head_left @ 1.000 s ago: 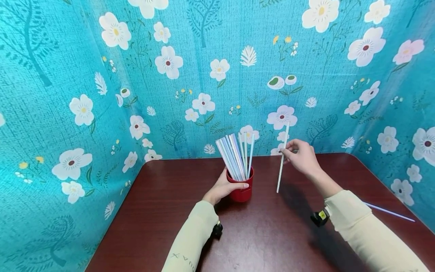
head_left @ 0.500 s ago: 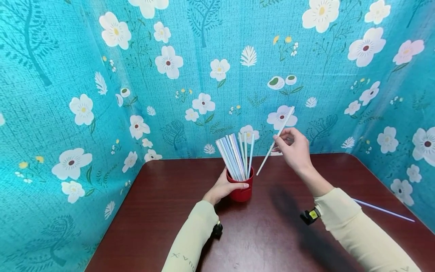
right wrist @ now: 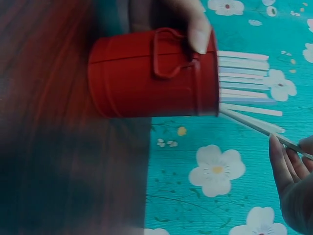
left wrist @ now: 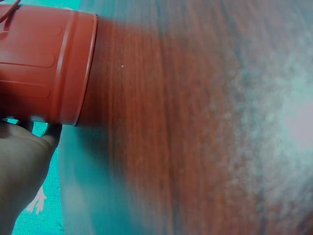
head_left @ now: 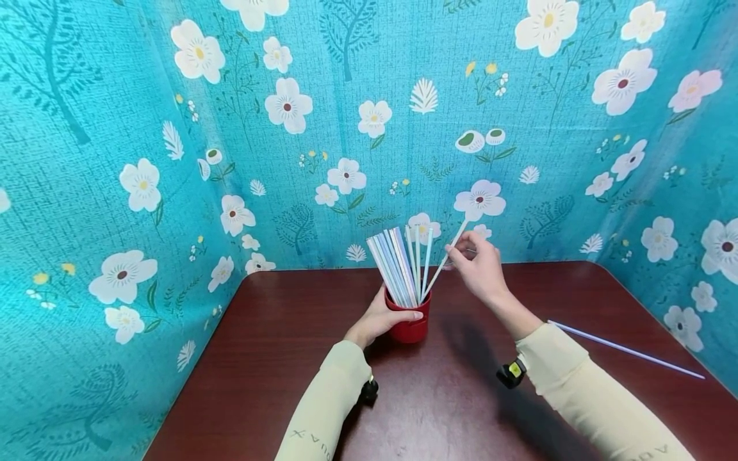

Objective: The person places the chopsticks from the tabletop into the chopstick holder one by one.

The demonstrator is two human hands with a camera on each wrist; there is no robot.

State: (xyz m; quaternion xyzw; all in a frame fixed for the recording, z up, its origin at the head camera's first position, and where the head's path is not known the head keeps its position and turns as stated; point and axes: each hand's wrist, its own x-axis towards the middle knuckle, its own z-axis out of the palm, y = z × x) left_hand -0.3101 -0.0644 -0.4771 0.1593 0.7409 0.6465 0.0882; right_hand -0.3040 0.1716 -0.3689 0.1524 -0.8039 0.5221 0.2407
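Observation:
A small red metal bucket (head_left: 410, 331) stands on the table, holding several pale, pearly drinking straws (head_left: 393, 269). My left hand (head_left: 377, 321) grips its side, with the thumb across the front below the rim. Between thumb and fingertips, my right hand (head_left: 478, 267) pinches a whitish straw (head_left: 460, 232). This straw slants down to the left, its lower end inside the bucket's mouth at the right rim. In the right wrist view, a wire handle (right wrist: 162, 76) shows on the bucket's side, and the left thumb (right wrist: 199, 39) lies near the rim.
A single bluish-purple straw (head_left: 625, 349) lies on the dark red-brown table (head_left: 277, 358), partly beside the right sleeve (head_left: 553, 355). A turquoise flowered cloth (head_left: 323, 147) hangs behind the table and at both sides.
My right hand has moved left toward the bucket. The straw in it has gone from near upright to slanted, and its lower end is now in the bucket. The left hand has stayed put.

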